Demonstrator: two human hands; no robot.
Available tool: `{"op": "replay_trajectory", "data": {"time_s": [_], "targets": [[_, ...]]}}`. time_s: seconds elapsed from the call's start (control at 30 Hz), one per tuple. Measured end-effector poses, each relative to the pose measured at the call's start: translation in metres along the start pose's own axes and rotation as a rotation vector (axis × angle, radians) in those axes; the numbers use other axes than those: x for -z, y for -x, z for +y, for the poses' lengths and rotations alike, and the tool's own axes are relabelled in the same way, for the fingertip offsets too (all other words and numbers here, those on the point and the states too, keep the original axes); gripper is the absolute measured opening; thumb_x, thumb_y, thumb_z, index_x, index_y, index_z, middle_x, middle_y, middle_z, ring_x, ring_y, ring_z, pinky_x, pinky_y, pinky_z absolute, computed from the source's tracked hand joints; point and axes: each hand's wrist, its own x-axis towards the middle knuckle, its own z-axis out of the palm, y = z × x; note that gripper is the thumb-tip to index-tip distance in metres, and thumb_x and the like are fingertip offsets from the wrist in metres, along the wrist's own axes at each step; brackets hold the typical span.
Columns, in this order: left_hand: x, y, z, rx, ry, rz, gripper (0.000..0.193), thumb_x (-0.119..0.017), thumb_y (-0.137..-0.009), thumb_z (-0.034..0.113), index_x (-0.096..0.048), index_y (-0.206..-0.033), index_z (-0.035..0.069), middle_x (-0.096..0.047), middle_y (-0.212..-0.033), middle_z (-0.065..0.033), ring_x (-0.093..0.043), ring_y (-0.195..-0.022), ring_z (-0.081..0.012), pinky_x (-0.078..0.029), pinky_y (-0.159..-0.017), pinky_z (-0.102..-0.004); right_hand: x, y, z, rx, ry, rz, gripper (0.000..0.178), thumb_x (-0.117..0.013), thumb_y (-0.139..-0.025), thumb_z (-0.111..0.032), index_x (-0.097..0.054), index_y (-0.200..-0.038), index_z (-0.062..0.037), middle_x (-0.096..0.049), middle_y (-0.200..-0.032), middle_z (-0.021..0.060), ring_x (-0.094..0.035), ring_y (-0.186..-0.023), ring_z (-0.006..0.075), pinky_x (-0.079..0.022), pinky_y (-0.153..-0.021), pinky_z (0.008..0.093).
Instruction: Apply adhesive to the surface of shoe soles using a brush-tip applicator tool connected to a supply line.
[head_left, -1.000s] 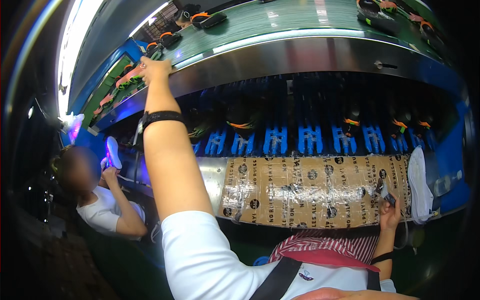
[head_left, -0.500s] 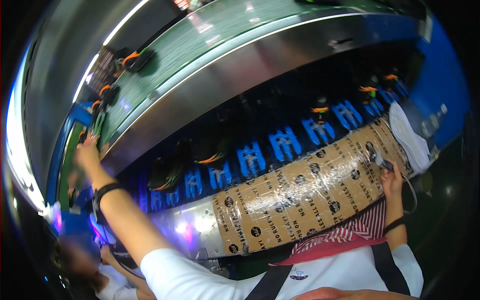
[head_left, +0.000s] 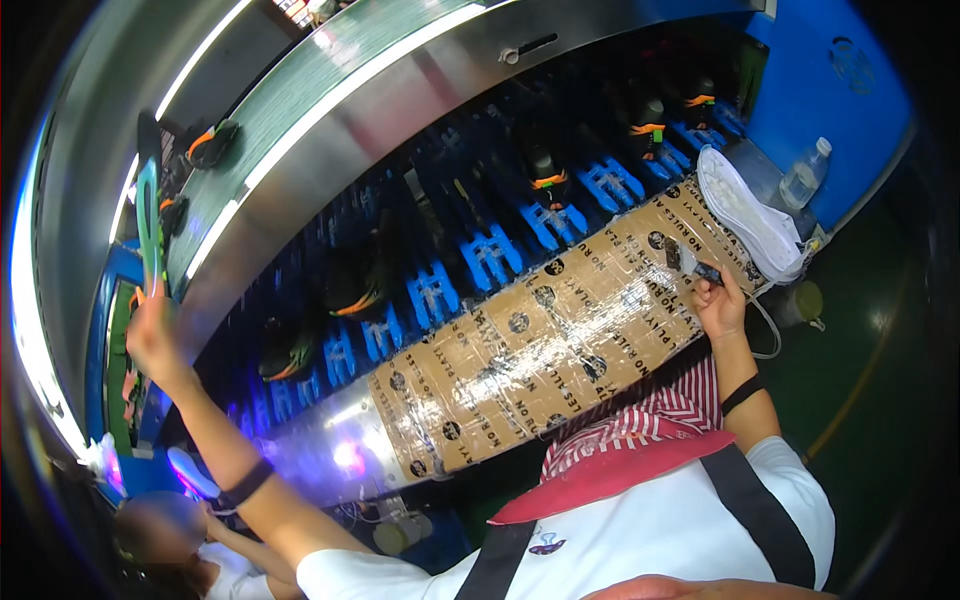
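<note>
My left hand (head_left: 155, 342) is raised at the far left, its fingers closed on the lower end of a long, thin shoe sole (head_left: 150, 225). The sole stands upright, green and pale with a black upper end. Over the right end of the cardboard-covered ledge, my right hand (head_left: 720, 303) grips the black handle of a brush (head_left: 688, 262). Its dark bristles point left, just above or against the cardboard (head_left: 520, 360); I cannot tell which. Beyond the ledge, black shoes with orange trim, such as this shoe (head_left: 547, 178), sit near blue holders (head_left: 490, 255).
A green conveyor belt (head_left: 290, 95) carries more dark shoes along the upper left. At the ledge's right end lie a white padded item (head_left: 745, 215) and a clear bottle (head_left: 803, 178), beside a blue panel (head_left: 850, 130). Lower left, a co-worker (head_left: 215, 570) works near purple light.
My left hand has lifted the sole upright from the far-left side of the conveyor. The head view has shifted, and my right hand still holds the brush over the cardboard.
</note>
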Motion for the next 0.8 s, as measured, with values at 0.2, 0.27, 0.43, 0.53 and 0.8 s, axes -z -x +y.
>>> {"op": "replay_trajectory", "data": {"time_s": [0.2, 0.27, 0.43, 0.53, 0.8], "targets": [[-0.069, 0.172, 0.135, 0.051, 0.072, -0.221, 0.017, -0.05, -0.091, 0.016, -0.044, -0.101, 0.004, -0.035, -0.136, -0.0191, -0.053, -0.104, -0.0188, -0.053, -0.069, -0.0258, -0.002, 0.019, -0.032, 0.096, -0.151, -0.085, 0.038, -0.046, -0.09, -0.033, -0.054, -0.108, -0.0015, -0.05, -0.073, 0.0061, -0.04, -0.06, 0.013, -0.031, -0.05, 0.0229], [-0.093, 0.229, 0.151, -0.004, 0.102, -0.264, 0.017, -0.054, -0.088, 0.014, -0.044, -0.096, 0.004, -0.037, -0.133, -0.0208, -0.051, -0.107, -0.0223, -0.051, -0.072, -0.0271, 0.002, 0.024, -0.05, 0.125, -0.154, -0.091, 0.039, -0.047, -0.089, -0.034, -0.054, -0.109, -0.0013, -0.049, -0.072, 0.0055, -0.039, -0.06, 0.0124, -0.031, -0.05, 0.0223], [-0.131, 0.364, 0.142, 0.456, 0.153, -0.469, 0.014, -0.057, -0.079, -0.002, -0.045, -0.085, 0.003, -0.035, -0.131, -0.0226, -0.044, -0.117, -0.0287, -0.035, -0.098, -0.0378, 0.012, 0.042, -0.075, 0.179, -0.173, -0.168, 0.037, -0.048, -0.09, -0.032, -0.053, -0.111, -0.0021, -0.046, -0.071, 0.0056, -0.039, -0.061, 0.0121, -0.031, -0.05, 0.0209], [-0.145, 0.386, 0.16, 0.278, -0.354, -0.753, 0.024, -0.068, -0.075, 0.009, -0.047, -0.085, 0.002, -0.042, -0.122, -0.0267, -0.056, -0.098, -0.0247, -0.045, -0.079, -0.0344, 0.02, 0.059, -0.07, 0.147, -0.111, -0.128, 0.038, -0.046, -0.091, -0.033, -0.051, -0.113, -0.0023, -0.047, -0.072, 0.0071, -0.039, -0.063, 0.0129, -0.031, -0.05, 0.0215], [-0.171, 0.395, 0.161, 1.181, 0.235, -0.835, 0.062, -0.059, -0.081, 0.019, -0.028, -0.134, 0.009, -0.053, -0.109, -0.0198, -0.052, -0.066, -0.0114, -0.041, -0.049, -0.0193, 0.015, 0.087, -0.054, 0.014, 0.126, -0.182, 0.041, -0.061, -0.082, -0.022, -0.048, -0.111, 0.0045, -0.055, -0.078, 0.0118, -0.051, -0.068, 0.0158, -0.039, -0.053, 0.0232]]}}
